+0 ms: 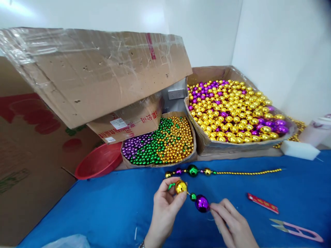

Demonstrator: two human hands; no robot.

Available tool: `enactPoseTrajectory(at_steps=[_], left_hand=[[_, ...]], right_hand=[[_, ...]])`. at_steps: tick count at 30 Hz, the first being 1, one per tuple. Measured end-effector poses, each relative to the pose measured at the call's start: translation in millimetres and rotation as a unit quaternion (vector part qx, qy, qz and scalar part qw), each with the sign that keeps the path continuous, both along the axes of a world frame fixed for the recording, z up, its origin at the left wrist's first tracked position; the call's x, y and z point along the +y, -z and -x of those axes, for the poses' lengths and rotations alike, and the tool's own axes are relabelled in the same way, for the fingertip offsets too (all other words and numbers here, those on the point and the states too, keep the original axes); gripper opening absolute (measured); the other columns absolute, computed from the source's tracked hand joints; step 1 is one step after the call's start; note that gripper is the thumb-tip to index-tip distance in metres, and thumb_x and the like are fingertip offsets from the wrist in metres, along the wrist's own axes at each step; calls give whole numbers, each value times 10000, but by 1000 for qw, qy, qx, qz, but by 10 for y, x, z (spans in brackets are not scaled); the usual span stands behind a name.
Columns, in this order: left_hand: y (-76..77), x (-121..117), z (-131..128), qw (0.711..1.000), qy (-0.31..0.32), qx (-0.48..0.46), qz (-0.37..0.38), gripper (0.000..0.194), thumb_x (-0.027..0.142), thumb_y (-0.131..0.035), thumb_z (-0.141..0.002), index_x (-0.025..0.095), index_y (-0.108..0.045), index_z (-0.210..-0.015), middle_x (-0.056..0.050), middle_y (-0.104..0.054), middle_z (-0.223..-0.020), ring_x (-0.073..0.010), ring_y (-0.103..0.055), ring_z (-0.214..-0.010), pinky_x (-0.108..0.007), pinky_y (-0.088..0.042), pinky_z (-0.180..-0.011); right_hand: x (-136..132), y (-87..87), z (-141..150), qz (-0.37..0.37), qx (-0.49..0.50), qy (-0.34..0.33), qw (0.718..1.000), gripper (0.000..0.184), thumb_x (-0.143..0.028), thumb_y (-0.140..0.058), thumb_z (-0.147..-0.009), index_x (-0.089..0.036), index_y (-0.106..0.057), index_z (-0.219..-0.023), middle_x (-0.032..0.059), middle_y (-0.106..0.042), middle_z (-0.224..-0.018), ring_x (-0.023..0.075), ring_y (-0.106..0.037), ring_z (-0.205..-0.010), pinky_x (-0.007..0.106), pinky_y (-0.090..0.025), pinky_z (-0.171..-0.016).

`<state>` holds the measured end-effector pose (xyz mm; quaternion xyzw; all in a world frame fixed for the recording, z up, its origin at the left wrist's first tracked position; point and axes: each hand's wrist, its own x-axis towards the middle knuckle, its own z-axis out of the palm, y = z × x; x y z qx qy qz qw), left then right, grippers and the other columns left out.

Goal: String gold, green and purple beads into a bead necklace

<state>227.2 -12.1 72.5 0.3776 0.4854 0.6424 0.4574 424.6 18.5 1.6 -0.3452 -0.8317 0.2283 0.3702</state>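
Note:
My left hand [163, 212] pinches a large shiny gold bead [181, 187] between thumb and fingers, with a bit of green [171, 186] showing beside it. From that bead a string runs right through a small green bead [193, 197] and a large purple bead [202, 203]. At the far side of the purple bead, my right hand [231, 220] is closed on the string, its fingertips close to the bead. Just beyond both hands lies a beaded strand [192, 171] of gold, purple and green balls with a thin gold tail.
A carton of small purple, green and gold beads [157, 148] and a carton of larger gold and purple beads [232, 117] stand behind. Thread snips [297, 230] and a red packet [263, 203] lie right. A red basin [99, 161] and white block [300, 150] flank the blue cloth [103, 206].

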Motion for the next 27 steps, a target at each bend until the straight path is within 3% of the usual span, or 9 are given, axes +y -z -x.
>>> enactPoseTrajectory(at_steps=[12,27], left_hand=[[2,13,6,1000,-12,26,1,332,200,-729,-712,180,-585,-1010,-73,-672,-916,-169,-604,-840,-250,-463,-737],[14,10,27,1000,6,-15,0,328,186,-709,-739,167,-561,-1030,-76,-647,-946,-184,-611,-868,-285,-464,-760]], right_hand=[[-4,61,-10,-10,0,-2,1000,227,-181,-388,-940,-199,-525,-1120,38,-504,-810,131,-601,-669,222,-501,-617],[-15,32,-23,-12,8,-16,1000,254,-152,-382,-936,-199,-503,-1154,47,-530,-827,127,-618,-678,205,-503,-628]])
